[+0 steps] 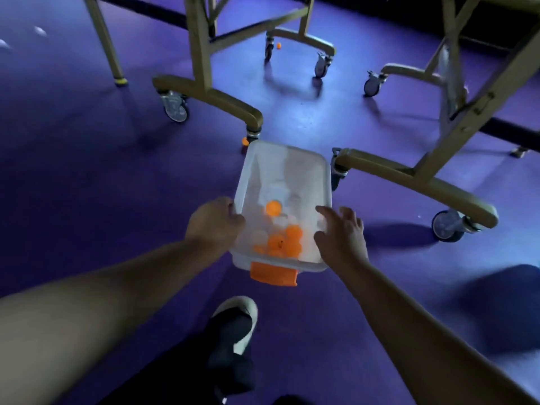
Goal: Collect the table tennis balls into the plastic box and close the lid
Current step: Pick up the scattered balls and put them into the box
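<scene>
A clear plastic box [285, 159] with an orange latch [273, 274] on its near end is held above the purple floor, with no lid on it. Several orange and white table tennis balls [285, 242] lie in its near end, one orange ball [273, 208] a little apart from them. My left hand [214, 225] grips the box's left rim. My right hand [340, 235] is at the box's right side with fingers spread, touching or nearly touching the wall. One loose orange ball [245, 141] lies by a caster just beyond the box; another orange ball [279, 45] lies far back.
Olive metal table frames on casters stand ahead: one leg [210, 95] left of the box, another [415, 182] to its right. A dark shoe with a white toe [233, 325] is on the floor below the box. Pale blurred shapes lie at far left.
</scene>
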`<state>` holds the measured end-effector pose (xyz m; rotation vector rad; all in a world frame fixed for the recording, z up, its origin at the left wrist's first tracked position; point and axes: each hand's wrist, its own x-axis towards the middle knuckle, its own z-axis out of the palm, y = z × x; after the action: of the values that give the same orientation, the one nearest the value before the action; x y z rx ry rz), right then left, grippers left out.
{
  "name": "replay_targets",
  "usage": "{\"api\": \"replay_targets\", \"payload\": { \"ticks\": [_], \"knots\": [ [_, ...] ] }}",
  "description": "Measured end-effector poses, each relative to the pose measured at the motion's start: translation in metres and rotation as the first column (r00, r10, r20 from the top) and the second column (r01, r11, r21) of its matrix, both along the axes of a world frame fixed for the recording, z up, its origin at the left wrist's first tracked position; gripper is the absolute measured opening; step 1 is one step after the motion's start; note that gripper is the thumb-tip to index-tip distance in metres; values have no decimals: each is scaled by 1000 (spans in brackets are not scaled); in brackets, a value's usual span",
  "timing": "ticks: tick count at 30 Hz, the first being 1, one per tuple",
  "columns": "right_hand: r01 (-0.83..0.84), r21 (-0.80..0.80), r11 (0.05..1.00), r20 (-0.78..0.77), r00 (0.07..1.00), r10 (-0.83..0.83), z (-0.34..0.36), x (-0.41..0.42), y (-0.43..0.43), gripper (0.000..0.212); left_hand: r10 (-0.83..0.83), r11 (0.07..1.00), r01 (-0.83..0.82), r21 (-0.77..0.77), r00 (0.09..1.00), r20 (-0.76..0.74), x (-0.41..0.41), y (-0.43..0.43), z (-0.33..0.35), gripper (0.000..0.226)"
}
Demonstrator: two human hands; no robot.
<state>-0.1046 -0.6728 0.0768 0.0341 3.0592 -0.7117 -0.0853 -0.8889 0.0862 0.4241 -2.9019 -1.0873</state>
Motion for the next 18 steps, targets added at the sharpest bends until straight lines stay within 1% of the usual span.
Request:
{"api": "replay_targets", "payload": {
  "ticks": [1,2,3,5,8,10,11,12,13,15,18],
  "knots": [
    [-9,-57,998,-6,1000,9,9,8,-9,55,-5,1000,4,-16,1000,-25,7,-9,14,15],
    [-20,-116,993,-16,1000,18,17,15,-18,53,-26,999,25,-33,999,-44,13,-19,25,30],
    [-26,-163,986,-28,999,21,23,20,-27,51,-47,998,44,-41,997,-63,19,-27,35,40],
    [-22,-227,974,-48,999,12,28,27,-46,50,-80,996,77,-45,992,-93,28,-43,47,47],
    [-12,-281,960,-62,998,-6,19,27,-73,47,-77,997,74,-32,994,-75,25,-72,41,45],
    [-25,-268,963,-59,998,9,2,18,-96,46,-49,999,49,-21,999,-23,15,-96,21,30],
    [-31,-264,964,-51,999,18,-9,12,-110,46,-29,999,29,-34,1000,6,9,-109,8,21],
    [-28,-267,963,-31,999,20,-20,6,-124,47,-10,999,11,-51,999,33,2,-122,-5,17],
    [-20,-269,963,-6,1000,19,-31,-1,-140,48,8,998,-5,-63,998,59,-5,-136,-17,18],
    [-10,-275,961,40,999,22,-53,-14,-174,50,44,995,-35,-95,994,95,-20,-165,-41,29],
    [-4,-302,953,89,996,32,-83,-40,-220,52,95,984,-82,-157,992,80,-46,-206,-76,40]
  ]
}}
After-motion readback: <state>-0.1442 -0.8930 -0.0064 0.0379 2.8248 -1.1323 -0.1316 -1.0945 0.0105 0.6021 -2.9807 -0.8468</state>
